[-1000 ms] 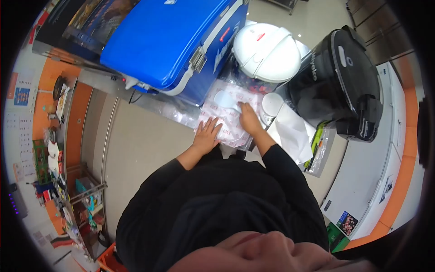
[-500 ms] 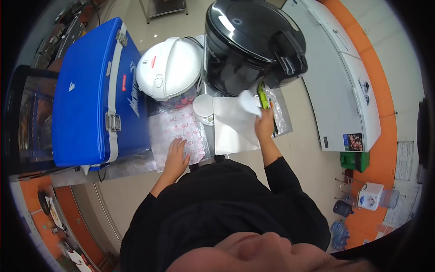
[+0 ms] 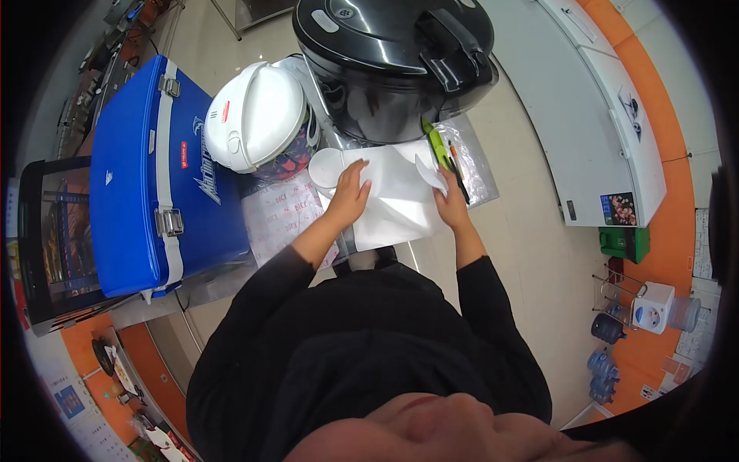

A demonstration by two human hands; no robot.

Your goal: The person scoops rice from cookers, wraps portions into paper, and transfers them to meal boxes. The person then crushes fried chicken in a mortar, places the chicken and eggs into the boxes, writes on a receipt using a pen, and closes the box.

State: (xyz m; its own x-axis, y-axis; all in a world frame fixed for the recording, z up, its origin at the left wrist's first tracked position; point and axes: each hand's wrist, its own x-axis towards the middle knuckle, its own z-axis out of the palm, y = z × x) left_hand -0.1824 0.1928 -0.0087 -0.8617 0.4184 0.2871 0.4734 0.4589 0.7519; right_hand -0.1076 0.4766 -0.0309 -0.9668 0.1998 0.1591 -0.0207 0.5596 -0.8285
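My right hand (image 3: 452, 204) is closed on a white scoop-like utensil (image 3: 431, 175), held over the right side of some white paper sheets (image 3: 392, 212). Above the left part of those sheets is my left hand (image 3: 350, 196), its fingers apart and nothing in it. Just left of its fingertips stands a small white scale (image 3: 326, 167). A sheet printed with red letters (image 3: 281, 219) lies further left. Beyond the sheets, to the right, are a bright green tool (image 3: 436, 145) and some pens.
A blue cooler box (image 3: 127, 185) stands at the left, a white-lidded rice cooker (image 3: 254, 119) beside it. At the back is a large black cooker (image 3: 385, 69). A white chest freezer (image 3: 570, 108) runs along the right, beyond the metal table (image 3: 481, 165).
The view has turned toward the right. My left hand has left the printed sheet and is over the white paper; my right hand has carried the white utensil from the printed sheet to the right.
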